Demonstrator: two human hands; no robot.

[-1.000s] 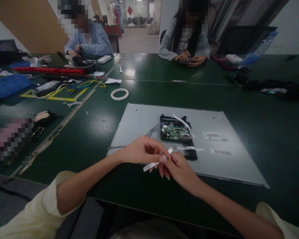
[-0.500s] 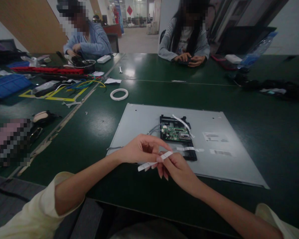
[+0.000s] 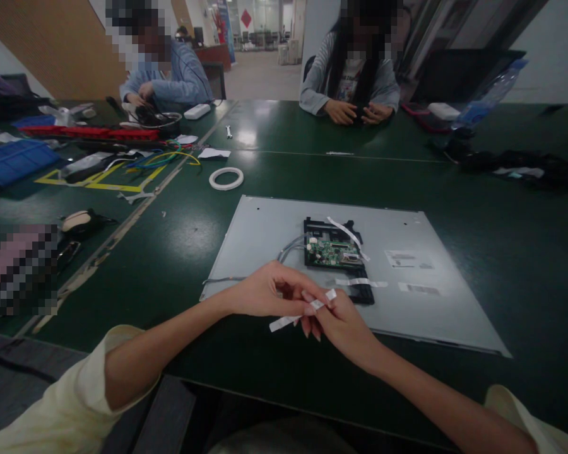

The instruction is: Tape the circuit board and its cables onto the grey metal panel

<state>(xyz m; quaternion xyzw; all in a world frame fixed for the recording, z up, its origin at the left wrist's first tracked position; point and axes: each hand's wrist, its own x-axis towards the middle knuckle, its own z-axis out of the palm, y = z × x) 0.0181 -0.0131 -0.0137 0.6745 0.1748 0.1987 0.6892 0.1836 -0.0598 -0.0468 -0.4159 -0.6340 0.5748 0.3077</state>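
A short strip of white tape (image 3: 284, 322) slants between my two hands above the near edge of a grey metal panel (image 3: 265, 221). My left hand (image 3: 269, 291) pinches the strip between thumb and fingers. Closed against it, my right hand (image 3: 348, 325) also has the tape at its thumb and fingertips, which are partly hidden behind the left fingers. Beyond the hands, a black plastic frame (image 3: 365, 295) with a green circuit board (image 3: 331, 253) sits on the panel. One tape strip (image 3: 345, 231) curls across the frame's top, and another tape strip (image 3: 366, 284) crosses its lower part.
A roll of white tape (image 3: 226, 179) lies on the green table (image 3: 170, 246) past the panel. Grey cables (image 3: 291, 248) run from the board's left side. A wrench (image 3: 228, 132), coloured wires (image 3: 170, 157) and a blue bin (image 3: 16, 162) are farther left. Two people sit across the table.
The tape strip has shifted slightly right and tilted more steeply. My left fingers have moved a little right and down, closer against my right hand.
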